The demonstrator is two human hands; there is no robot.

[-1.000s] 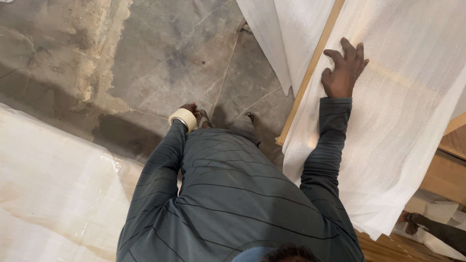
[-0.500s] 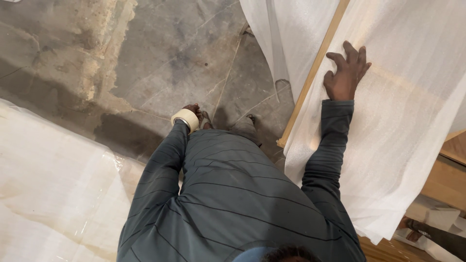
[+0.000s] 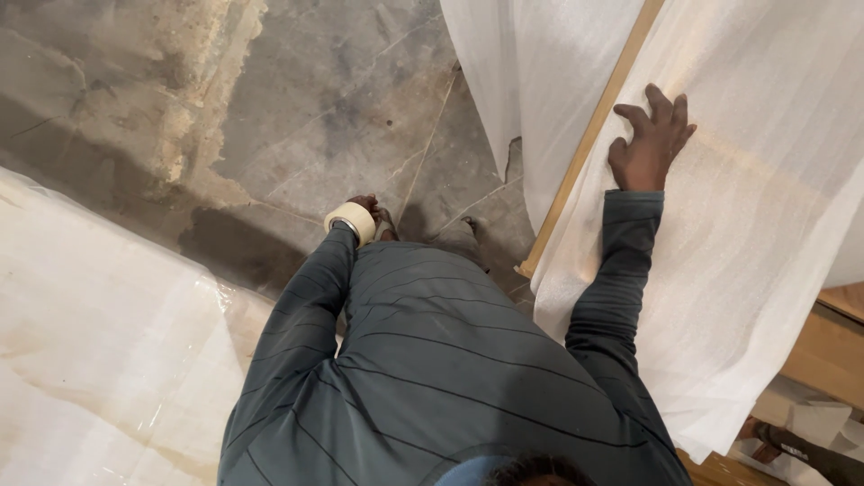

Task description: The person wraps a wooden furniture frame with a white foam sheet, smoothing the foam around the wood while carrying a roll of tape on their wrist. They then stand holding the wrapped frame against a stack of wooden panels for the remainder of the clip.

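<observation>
- So your right hand [image 3: 652, 139] lies flat and spread on the white foam wrap [image 3: 720, 270] over the wooden panel [image 3: 589, 144]; keep that pressure even.
- Left hand [image 3: 364, 209] wears the tape roll [image 3: 351, 221] round the wrist, low by the floor [image 3: 315, 108]; can't tell its grip.

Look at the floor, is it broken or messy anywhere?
Yes. The grey concrete floor has thin cracks running across it, and a rough, pale, crumbly patch at upper left. A dark stain lies near the left hand, which wears a tape roll around the wrist.
</observation>
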